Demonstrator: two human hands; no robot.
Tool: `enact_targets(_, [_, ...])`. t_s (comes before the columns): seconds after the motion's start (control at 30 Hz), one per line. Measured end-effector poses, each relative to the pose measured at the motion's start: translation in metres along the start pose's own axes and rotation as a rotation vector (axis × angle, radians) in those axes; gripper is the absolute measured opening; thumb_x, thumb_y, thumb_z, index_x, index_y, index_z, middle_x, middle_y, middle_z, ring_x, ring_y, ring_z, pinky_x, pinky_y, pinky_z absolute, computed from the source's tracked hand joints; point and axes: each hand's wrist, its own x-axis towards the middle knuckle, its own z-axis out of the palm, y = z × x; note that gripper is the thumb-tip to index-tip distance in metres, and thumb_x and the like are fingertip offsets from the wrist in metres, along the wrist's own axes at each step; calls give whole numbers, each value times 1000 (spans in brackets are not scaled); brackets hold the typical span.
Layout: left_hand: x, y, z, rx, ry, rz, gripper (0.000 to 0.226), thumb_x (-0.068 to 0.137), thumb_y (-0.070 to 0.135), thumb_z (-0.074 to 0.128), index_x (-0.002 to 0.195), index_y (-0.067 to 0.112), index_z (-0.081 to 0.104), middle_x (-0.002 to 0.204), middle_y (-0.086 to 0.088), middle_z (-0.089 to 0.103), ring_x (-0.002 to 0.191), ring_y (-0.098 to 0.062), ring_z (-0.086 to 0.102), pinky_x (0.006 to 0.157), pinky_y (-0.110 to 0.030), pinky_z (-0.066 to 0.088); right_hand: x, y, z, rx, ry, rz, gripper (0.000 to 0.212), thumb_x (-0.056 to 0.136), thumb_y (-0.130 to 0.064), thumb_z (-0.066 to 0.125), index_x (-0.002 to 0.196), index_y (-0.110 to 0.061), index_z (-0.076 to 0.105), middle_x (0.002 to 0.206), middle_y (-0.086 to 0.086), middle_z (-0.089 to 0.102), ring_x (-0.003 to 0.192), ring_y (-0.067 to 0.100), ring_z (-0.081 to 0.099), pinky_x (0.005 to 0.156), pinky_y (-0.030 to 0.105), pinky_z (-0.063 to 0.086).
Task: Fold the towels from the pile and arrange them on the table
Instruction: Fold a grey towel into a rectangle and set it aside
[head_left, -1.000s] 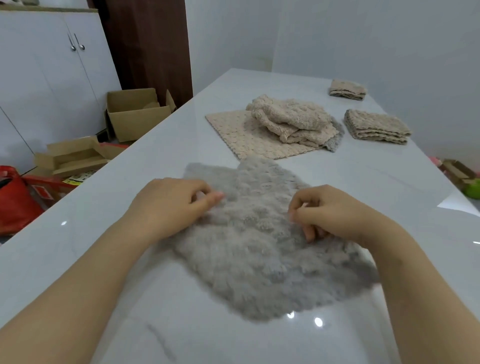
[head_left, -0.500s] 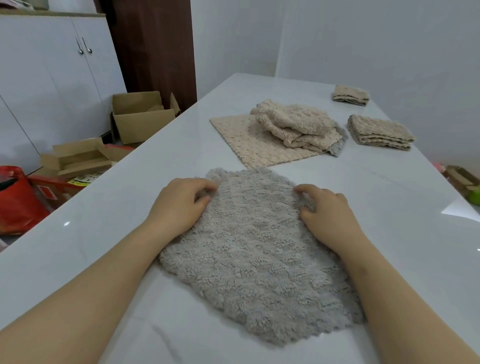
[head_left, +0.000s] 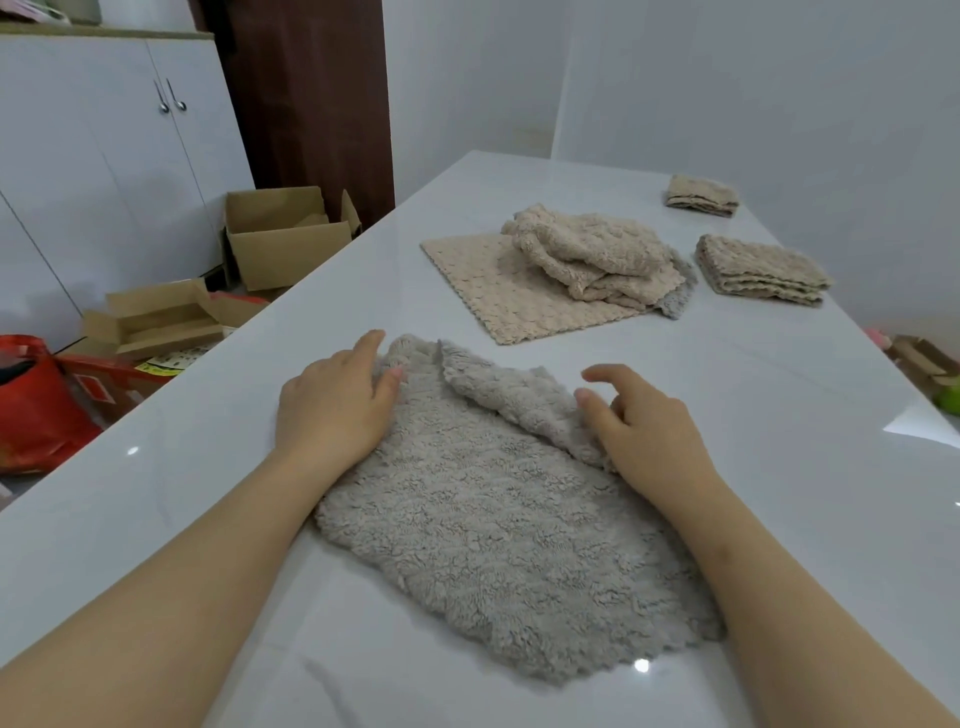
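A fluffy grey towel (head_left: 493, 525) lies on the white table (head_left: 779, 415) right in front of me. Its far edge is lifted and turned back toward me. My left hand (head_left: 337, 410) pinches the far left corner between thumb and fingers. On the right, my right hand (head_left: 644, 436) pinches the turned-over flap at the far right corner. Further back a loose pile of beige towels (head_left: 587, 254) sits on a flat beige towel (head_left: 493, 301). Right of it lies a folded stack (head_left: 758, 270), and a smaller folded towel (head_left: 701, 195) lies beyond.
Off the table's left edge, open cardboard boxes (head_left: 285, 234) and a red bag (head_left: 36, 410) stand on the floor before white cabinets (head_left: 104, 156). A wall runs close along the table's right side.
Both hands went from lying flat on the towel's far corners to pinching them. The far edge has come up and folded back toward me, mostly on the right.
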Motion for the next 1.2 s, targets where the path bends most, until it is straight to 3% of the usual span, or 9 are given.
enact_targets(0.17, [-1,3,2,-67,-29,91,45,92,30,49,135,30,37,113,-6,64,109,-30,54,87,-40,40,-4,-9,1,-232,-170,-104,53,79,-62,50,120,-29,56,82,-7,59,92,19,57,86,35,40])
enact_targets(0.33, [-3,5,-1,-241,71,127,38,88,23,58,124,30,50,109,-7,65,102,-29,58,78,-34,43,-3,-11,3,-248,100,-293,17,80,-17,64,97,-15,68,70,-6,45,82,28,53,70,32,31])
enact_targets(0.47, [-5,8,-2,-288,182,123,25,87,21,60,111,26,58,102,-5,67,97,-26,60,74,-34,44,6,-13,-6,-46,400,-7,16,82,-13,53,91,-22,63,58,-4,55,64,26,53,54,29,34])
enact_targets(0.57, [-2,12,0,-238,270,133,21,83,12,61,101,23,61,100,-2,66,97,-25,57,69,-31,39,16,-4,-10,167,432,222,16,85,-18,47,87,-25,61,58,-9,60,62,15,55,53,26,38])
enact_targets(0.7, [5,14,4,-109,313,186,20,79,5,64,97,12,65,110,-10,59,106,-34,47,75,-37,37,19,5,-3,348,265,328,22,94,-30,40,103,-25,60,104,-6,69,91,20,63,87,42,49])
enact_targets(0.77, [8,10,7,-21,203,122,33,84,20,62,116,16,59,135,-11,45,126,-34,36,93,-44,35,18,7,0,311,146,280,45,96,-37,36,140,-26,33,123,-3,57,114,25,54,98,39,40])
enact_targets(0.83, [10,4,9,58,-13,20,48,91,41,47,135,23,40,149,-8,29,137,-28,24,105,-48,25,15,9,2,147,52,188,56,95,-38,37,146,-34,13,127,2,54,118,30,48,97,40,37])
enact_targets(0.97, [11,-1,11,109,-175,31,49,95,47,28,141,33,28,152,-4,24,141,-22,16,111,-51,17,9,8,9,-387,-94,124,43,95,-40,33,138,-39,31,145,-8,37,130,25,29,101,43,25])
enact_targets(1.2, [-1,6,11,162,-428,251,72,80,73,13,144,42,7,157,11,1,144,-12,-2,112,-52,-1,9,9,8,-505,-95,173,42,97,-42,26,137,-36,35,146,-13,34,132,21,27,100,41,24])
